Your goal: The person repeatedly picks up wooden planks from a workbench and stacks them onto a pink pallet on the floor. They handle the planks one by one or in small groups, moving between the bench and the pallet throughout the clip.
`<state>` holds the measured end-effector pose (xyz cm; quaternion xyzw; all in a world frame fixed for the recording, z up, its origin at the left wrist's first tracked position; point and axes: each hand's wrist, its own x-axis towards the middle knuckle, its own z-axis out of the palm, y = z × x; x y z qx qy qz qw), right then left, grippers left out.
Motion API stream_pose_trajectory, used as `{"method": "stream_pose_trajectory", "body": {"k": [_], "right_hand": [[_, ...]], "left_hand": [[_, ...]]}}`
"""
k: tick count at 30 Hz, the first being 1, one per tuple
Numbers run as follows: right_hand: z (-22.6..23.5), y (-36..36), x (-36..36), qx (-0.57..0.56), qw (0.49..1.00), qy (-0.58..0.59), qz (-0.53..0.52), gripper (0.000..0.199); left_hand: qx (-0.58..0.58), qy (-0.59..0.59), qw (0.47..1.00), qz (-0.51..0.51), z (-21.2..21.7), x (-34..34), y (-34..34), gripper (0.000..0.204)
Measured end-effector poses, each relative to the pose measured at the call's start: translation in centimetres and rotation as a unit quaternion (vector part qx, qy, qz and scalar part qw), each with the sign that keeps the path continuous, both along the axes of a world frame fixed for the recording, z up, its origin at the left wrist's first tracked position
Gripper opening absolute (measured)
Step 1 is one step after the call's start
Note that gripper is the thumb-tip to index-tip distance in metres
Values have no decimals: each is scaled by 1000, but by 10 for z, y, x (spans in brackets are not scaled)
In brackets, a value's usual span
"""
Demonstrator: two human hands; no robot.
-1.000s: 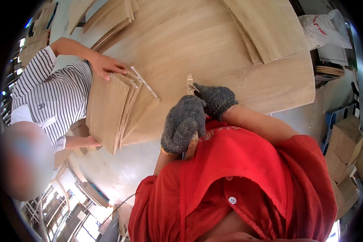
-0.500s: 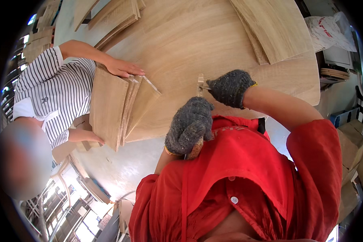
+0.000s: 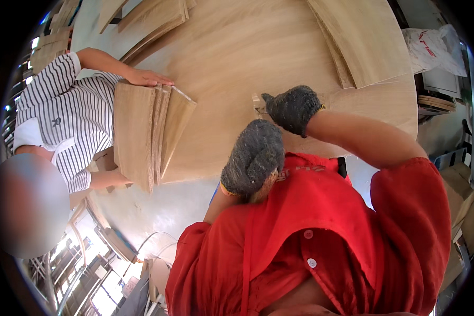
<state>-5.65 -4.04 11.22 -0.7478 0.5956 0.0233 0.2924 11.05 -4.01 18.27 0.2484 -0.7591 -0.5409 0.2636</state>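
Both my hands wear dark grey knitted gloves. My left hand is wrapped round a narrow wooden piece in front of my chest. One end of it sticks out beyond the fist at the near edge of the large table, and a pale part shows below the fist. My right hand is closed beside the far end of this piece, thumb side toward it. Something thin seems to lie between the right fingers and the wood, too small to make out.
A large wood-grain tabletop spreads ahead. Flat boards lie stacked at its far right, more boards at the far left. At left, a co-worker in a striped shirt steadies upright boards. A white sack stands at right.
My right hand has shifted slightly left and away from me along the wooden piece; my left hand has turned a little. The co-worker's boards appear slightly farther left.
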Motion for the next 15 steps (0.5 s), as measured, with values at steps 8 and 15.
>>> {"method": "stream_pose_trajectory", "body": {"k": [8, 15], "right_hand": [[9, 5, 34, 156, 959, -202, -126, 33], [22, -8, 13, 38, 979, -168, -113, 32]], "left_hand": [[37, -20, 999, 6, 15, 2, -9, 35], [31, 3, 999, 1, 8, 26, 4, 32]]}}
